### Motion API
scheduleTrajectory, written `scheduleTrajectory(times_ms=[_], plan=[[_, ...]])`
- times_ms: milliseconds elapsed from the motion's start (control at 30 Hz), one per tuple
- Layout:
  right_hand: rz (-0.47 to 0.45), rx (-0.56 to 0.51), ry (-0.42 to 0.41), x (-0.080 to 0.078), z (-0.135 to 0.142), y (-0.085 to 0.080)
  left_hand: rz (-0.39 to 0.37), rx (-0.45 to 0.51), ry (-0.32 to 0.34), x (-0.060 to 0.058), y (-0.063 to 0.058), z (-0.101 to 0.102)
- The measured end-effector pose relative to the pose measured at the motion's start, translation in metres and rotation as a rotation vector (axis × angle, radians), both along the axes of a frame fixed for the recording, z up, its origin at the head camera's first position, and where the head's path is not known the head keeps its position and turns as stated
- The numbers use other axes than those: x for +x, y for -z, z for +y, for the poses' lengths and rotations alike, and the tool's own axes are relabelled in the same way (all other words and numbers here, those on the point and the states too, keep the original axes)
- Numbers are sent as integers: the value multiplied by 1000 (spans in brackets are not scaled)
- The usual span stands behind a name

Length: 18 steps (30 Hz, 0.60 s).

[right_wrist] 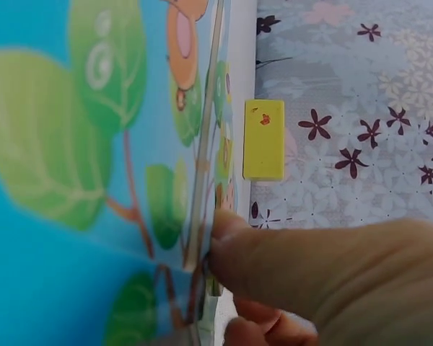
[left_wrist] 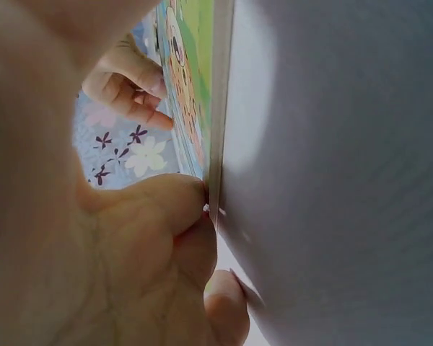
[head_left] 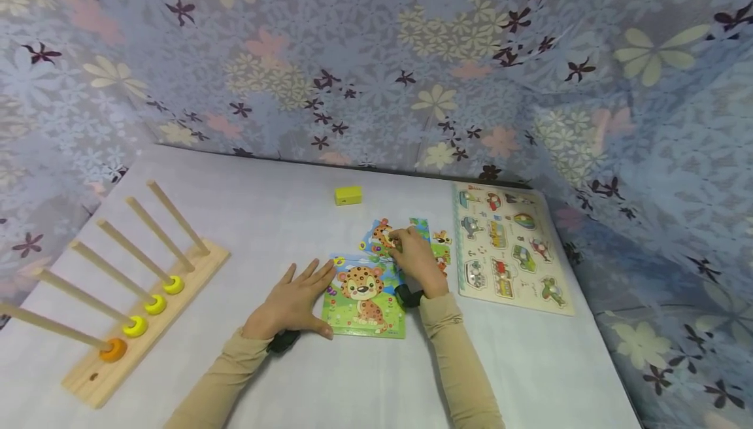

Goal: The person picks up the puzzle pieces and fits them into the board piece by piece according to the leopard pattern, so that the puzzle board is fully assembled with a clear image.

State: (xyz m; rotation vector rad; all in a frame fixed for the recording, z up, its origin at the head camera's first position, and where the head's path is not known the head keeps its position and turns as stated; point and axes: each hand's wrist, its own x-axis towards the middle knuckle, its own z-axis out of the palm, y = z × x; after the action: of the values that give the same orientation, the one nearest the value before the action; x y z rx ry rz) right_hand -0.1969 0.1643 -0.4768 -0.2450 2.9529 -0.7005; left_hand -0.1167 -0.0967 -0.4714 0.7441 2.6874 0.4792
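Observation:
A leopard picture puzzle board lies flat on the table between the two hands. Spread out, the left hand rests on the table along the board's left edge; its fingers touch that edge in the left wrist view. Beyond the board's top right corner, the right hand has its thumb and fingers drawn together on a puzzle piece, whose thin edge shows by the thumb in the right wrist view. Most of that piece is hidden. Loose leopard pieces lie around these fingertips, and others lie to the right.
A yellow block sits toward the back of the table. To the right lies a wooden peg puzzle board with vehicles and toys. On the left stands a wooden rack with upright pegs, several holding yellow or orange beads. Floral cloth hangs behind.

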Motion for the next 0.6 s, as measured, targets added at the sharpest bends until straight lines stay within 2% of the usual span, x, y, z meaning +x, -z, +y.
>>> scheduleTrajectory(times_ms=[200,467,600], plan=[[-43,-83,55,-1,2,1,5,16,6,-2,-1,0],[43,-81,-23,-7,2,2,3,9,-8,-3,1,0],[51,-73,-3,-5,0,3,-10,10,-12,-1,3,0]])
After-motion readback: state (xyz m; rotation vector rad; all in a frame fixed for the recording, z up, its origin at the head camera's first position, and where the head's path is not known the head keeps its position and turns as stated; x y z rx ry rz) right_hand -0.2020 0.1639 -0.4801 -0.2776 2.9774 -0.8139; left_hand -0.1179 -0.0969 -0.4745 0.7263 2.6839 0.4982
